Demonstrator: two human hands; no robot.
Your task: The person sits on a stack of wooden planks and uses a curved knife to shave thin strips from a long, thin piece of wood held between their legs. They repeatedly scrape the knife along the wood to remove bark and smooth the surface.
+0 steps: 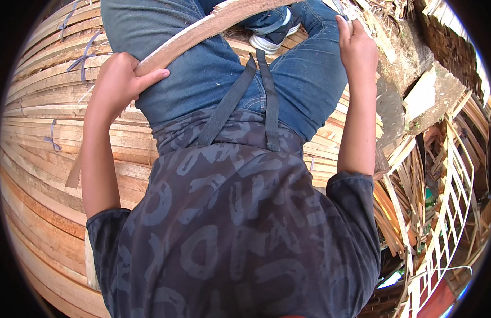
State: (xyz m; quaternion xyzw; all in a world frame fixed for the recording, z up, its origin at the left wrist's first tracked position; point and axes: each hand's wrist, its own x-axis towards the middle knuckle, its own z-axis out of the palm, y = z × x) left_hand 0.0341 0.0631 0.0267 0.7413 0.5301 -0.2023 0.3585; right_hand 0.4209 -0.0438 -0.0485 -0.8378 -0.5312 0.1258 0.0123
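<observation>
Head view: your left hand (118,79) is clamped on the curved wood strip (203,29) lying across your lap. Your right hand (356,50) is closed on a thin blade (341,8), prob. a knife, at the strip's far end. Keep the strip pinned to your thigh & cut away from yourself.

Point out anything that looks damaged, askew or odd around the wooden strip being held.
Nothing looks damaged. The wooden strip lies bowed across the lap, its near end in the left hand, the right hand gripping a thin tool at its far side. The stacked slats lie orderly; only the scrap pile at right is jumbled.
</observation>
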